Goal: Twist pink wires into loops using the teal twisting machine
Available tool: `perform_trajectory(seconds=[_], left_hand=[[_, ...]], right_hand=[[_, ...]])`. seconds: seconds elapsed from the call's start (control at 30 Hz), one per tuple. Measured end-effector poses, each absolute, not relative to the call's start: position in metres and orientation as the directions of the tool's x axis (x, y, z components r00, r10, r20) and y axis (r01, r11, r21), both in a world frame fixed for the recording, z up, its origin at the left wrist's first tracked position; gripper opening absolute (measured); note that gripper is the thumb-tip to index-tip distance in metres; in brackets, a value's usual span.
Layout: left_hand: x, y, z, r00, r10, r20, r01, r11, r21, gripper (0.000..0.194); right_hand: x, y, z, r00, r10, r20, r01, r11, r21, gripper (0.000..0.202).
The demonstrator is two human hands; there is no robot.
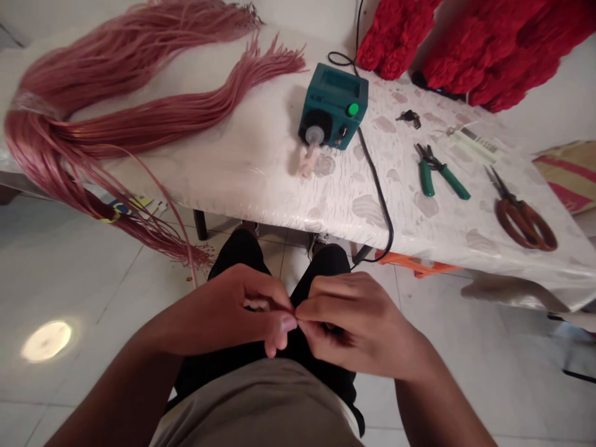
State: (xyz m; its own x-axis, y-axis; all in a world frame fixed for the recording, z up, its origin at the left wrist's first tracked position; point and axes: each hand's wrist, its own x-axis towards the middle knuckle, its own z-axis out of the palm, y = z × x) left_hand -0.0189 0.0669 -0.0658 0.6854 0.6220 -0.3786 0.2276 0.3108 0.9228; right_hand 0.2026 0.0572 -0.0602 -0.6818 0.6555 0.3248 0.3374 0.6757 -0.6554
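Over my lap, my left hand point(251, 310) and my right hand point(349, 323) meet fingertip to fingertip, both closed in a pinch. A single pink cord point(174, 211) runs from the big bundle of pink cords point(135, 127) down behind my left hand, which appears to hold it. Whatever sits between the fingertips of my right hand is too small to make out. The bundle lies on the table's left side, its knotted lower ends hanging over the edge. Beyond my hands stands a small green machine point(333, 105) with a round nozzle and a pale tuft at its front.
On the patterned tablecloth point(298, 198) lie green-handled pliers point(440, 171), brown-handled scissors point(524, 214), a small black object point(410, 118) and a labelled pale packet point(475, 143). Red fabric flowers point(493, 49) fill the back right. A black cable point(379, 186) hangs over the front edge.
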Motion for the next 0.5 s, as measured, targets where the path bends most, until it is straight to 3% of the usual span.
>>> perform_trajectory(seconds=[0.13, 0.33, 0.5], left_hand=[[-0.021, 0.067, -0.075, 0.707, 0.55, -0.444, 0.152, 0.496, 0.855, 0.015], [-0.017, 0.069, -0.078, 0.768, 0.546, -0.335, -0.067, 0.588, 0.806, 0.024], [-0.014, 0.066, -0.071, 0.654, 0.602, -0.458, 0.06, 0.562, 0.825, 0.017]], right_hand=[[0.2, 0.065, -0.064, -0.691, 0.657, 0.301, 0.309, 0.645, -0.699, 0.016], [0.196, 0.076, -0.057, -0.649, 0.662, 0.374, 0.275, 0.663, -0.696, 0.016], [0.199, 0.094, -0.037, -0.546, 0.678, 0.492, 0.307, 0.708, -0.636, 0.016]])
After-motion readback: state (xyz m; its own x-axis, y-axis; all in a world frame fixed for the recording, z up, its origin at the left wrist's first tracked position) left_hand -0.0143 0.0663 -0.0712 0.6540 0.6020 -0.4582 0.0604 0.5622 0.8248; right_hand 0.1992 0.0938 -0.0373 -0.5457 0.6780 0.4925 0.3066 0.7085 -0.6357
